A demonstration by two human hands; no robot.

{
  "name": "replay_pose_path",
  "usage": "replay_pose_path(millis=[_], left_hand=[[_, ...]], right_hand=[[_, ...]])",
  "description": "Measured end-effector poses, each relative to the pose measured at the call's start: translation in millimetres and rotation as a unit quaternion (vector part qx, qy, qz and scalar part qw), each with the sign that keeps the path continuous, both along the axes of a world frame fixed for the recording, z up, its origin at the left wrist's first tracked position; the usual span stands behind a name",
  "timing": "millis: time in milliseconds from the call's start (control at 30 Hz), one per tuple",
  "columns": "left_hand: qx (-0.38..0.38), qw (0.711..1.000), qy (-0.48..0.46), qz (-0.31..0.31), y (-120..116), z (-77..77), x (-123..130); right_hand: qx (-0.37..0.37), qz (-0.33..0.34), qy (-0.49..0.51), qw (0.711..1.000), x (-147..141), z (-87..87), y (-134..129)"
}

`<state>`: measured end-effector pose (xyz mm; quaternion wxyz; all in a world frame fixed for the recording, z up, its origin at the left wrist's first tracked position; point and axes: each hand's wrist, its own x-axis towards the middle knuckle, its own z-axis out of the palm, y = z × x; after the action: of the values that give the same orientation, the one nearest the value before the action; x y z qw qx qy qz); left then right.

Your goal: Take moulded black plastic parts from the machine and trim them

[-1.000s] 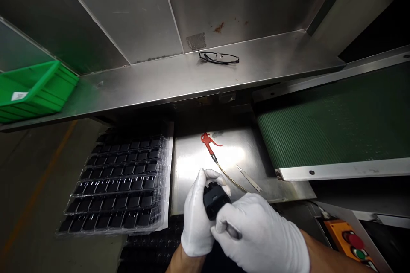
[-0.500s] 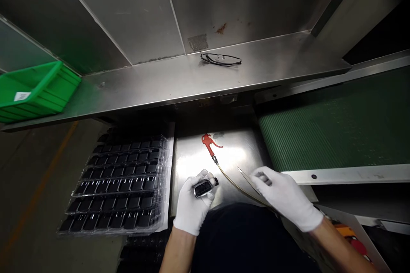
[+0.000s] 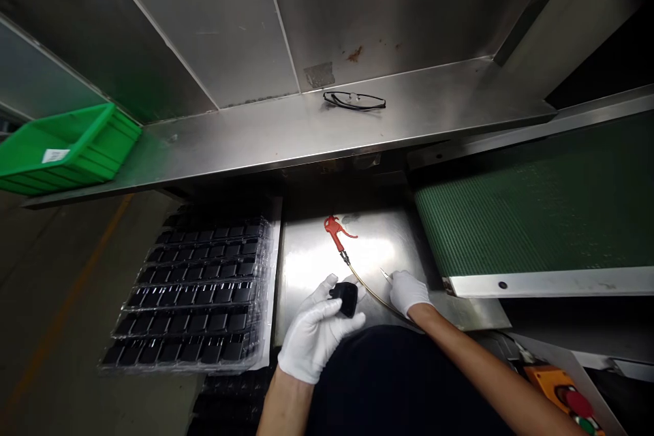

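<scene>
My left hand (image 3: 315, 335), in a white glove, holds a small black part (image 3: 346, 298) between its thumb and fingers above the steel table. My right hand (image 3: 409, 291), also gloved, is closed over a thin pointed metal tool (image 3: 385, 275), whose tip shows beyond the fingers at the tabletop. Between and beyond my hands, a red air gun (image 3: 337, 233) lies on the table, its thin hose running toward my right wrist. Left of the table, a clear plastic tray (image 3: 253, 354) carries rows of black parts.
A steel shelf (image 3: 245, 139) crosses behind the table, bearing black-framed glasses (image 3: 354, 101) and a green bin (image 3: 102, 150). At the right is a green conveyor belt (image 3: 536, 204) with a metal edge. An orange box with a red button (image 3: 577, 402) sits at the lower right.
The black part has been turned over in my left hand, so its plain dark side shows. My right hand has moved left and down onto the pointed tool and closed around it.
</scene>
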<state>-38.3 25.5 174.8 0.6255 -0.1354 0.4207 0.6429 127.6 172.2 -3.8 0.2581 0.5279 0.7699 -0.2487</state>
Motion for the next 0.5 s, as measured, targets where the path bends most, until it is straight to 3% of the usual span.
replay_pose_path(millis=[100,200,400,500], left_hand=[[0.021,0.999,0.022,-0.023,-5.2,2.4,0.8],[0.046,0.996,0.063,-0.047,-8.5,4.6,2.4],[0.061,0.987,0.127,-0.076,-6.9,13.1,6.8],[0.06,0.981,0.16,-0.086,-6.2,15.9,9.8]], right_hand=[[0.005,-0.006,0.0,1.0,11.6,-23.3,1.2],[0.001,-0.016,0.011,1.0,18.8,-35.2,0.1],[-0.034,-0.076,0.045,0.996,26.2,-43.7,-1.4],[-0.046,-0.11,0.071,0.99,25.0,-35.7,-6.5]])
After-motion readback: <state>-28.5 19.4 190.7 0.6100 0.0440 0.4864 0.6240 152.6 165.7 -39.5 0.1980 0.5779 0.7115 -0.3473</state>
